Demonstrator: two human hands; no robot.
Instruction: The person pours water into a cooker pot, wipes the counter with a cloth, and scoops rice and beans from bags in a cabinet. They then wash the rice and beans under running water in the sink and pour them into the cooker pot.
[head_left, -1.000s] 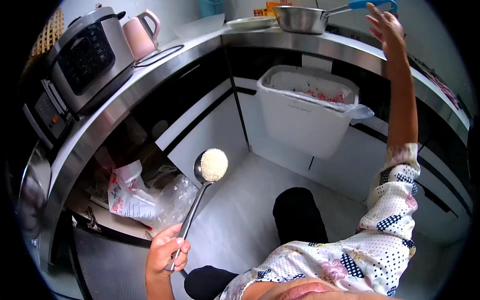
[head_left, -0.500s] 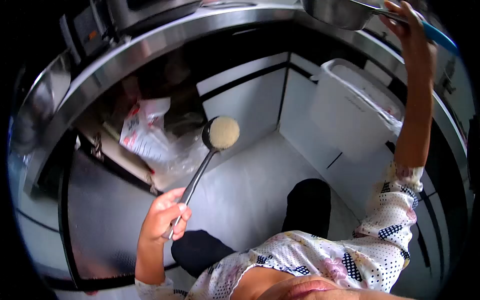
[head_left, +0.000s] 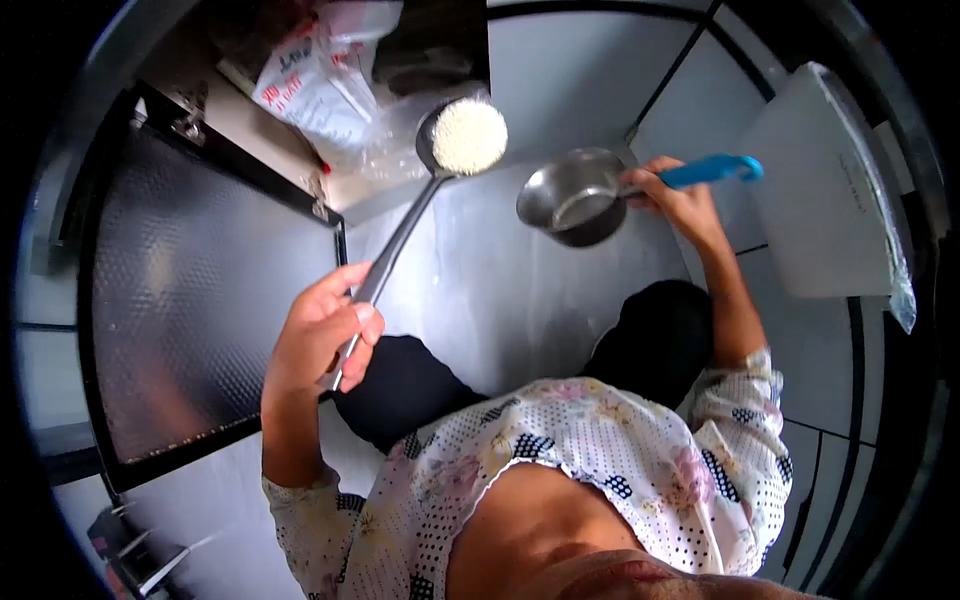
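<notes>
My left hand (head_left: 328, 330) grips the metal handle of a ladle (head_left: 405, 225). Its bowl is heaped with small white grains that look like rice (head_left: 470, 136). My right hand (head_left: 677, 198) is closed round the handle of a small metal saucepan (head_left: 578, 195), near where the blue grip begins. The pan is held tilted over the floor, to the right of the ladle bowl and apart from it. No contents show inside the part of the pan I can see.
An open cabinet door (head_left: 200, 270) stands at the left. Inside the cabinet lies a white plastic bag with red print (head_left: 325, 85), beside clear plastic. A white bin with a liner (head_left: 825, 190) hangs or stands at the right. Grey floor (head_left: 490, 280) lies between my knees.
My right hand has brought the saucepan down from the counter to beside the ladle. My left hand still holds the filled ladle. My view has tilted lower, and I am crouched more.
</notes>
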